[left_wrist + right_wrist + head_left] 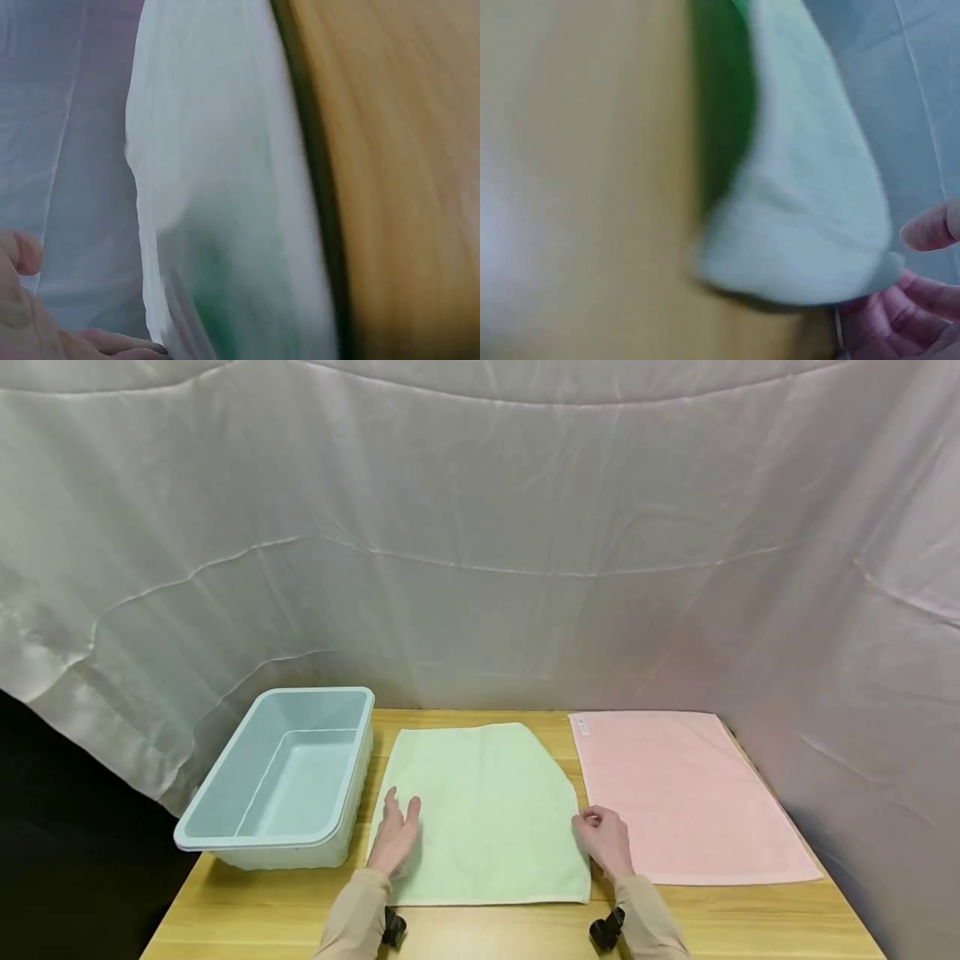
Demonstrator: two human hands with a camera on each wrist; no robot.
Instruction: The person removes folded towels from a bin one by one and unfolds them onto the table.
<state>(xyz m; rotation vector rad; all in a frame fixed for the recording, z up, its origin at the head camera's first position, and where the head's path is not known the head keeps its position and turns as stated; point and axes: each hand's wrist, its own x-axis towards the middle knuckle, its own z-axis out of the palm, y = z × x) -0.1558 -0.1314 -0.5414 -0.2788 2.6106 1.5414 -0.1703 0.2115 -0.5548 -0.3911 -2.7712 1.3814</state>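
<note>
A pale green towel (480, 818) lies spread on the table, its far right corner cut off at a slant in the head view. Over its left edge is my left hand (396, 831), fingers extended and thumb apart. In the left wrist view, the fingers (112, 341) come close to a whitish tag at the towel's edge. At the right edge is my right hand (602, 839) with bent fingers. The right wrist view has its fingers (926, 300) against the towel's edge (817, 247), the thumb standing off from them. Nothing looks pinched.
To the left stands a light blue plastic basin (348, 777) with nothing in it. A pink towel (690, 802) lies flat on the right, with a small label at its far left corner. Grey curtain (480, 527) hangs behind the wooden table (480, 935).
</note>
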